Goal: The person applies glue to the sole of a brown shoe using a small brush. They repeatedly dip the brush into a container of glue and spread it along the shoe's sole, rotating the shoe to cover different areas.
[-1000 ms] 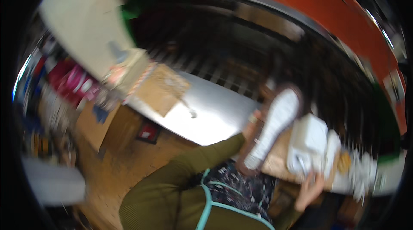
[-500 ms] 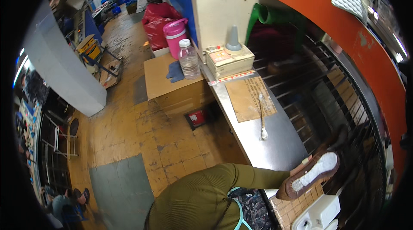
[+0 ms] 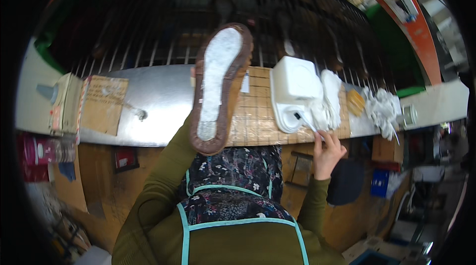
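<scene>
A brown shoe is held up sole outward, toe upward, over the bench; a white filler piece covers most of its sole. My left hand grips it from behind, mostly hidden, with only a bit of finger showing at the shoe's left edge. My right hand pinches the thin, pale handle of a small brush. Its dark tip is at the round opening of a white plastic container. Beneath the container lies a brown, grid-lined board.
White gloves lie against the container's right side. Further right are a yellowish lump and crumpled white cloth. A cardboard piece and a white-tipped stick rest on the metal bench. Behind runs a barred rack.
My view has swung from the left aisle to face the bench squarely. The shoe is still in my left hand. My right hand and the brush have come into view.
</scene>
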The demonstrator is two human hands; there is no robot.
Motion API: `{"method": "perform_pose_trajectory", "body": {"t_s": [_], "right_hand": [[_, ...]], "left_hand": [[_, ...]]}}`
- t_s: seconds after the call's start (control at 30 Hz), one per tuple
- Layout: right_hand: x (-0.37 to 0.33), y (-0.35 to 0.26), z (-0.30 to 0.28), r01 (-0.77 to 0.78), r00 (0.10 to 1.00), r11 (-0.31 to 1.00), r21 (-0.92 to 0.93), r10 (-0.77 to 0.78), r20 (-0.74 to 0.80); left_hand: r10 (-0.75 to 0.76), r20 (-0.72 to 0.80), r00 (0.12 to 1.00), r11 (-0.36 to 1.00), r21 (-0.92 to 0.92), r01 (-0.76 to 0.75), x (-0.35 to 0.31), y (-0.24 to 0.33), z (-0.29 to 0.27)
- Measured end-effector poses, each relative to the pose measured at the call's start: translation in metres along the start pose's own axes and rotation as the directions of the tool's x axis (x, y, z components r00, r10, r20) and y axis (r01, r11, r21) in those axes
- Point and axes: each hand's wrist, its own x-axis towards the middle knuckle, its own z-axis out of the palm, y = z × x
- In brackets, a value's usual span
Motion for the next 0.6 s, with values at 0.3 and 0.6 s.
{"method": "perform_pose_trajectory", "body": {"t_s": [0.3,0.6], "right_hand": [[-0.002,-0.001,0.003,0.057,0.997,0.998,-0.023,-0.055,0.056],[-0.025,0.04,0.023,-0.779,0.625,0.152,0.608,0.254,0.738]], "left_hand": [[0.036,-0.067,0.997,0.998,0.051,-0.032,0.004,0.0,-0.002],[0.023,-0.079,0.997,0.988,0.153,-0.011,0.01,0.001,0.009]]}}
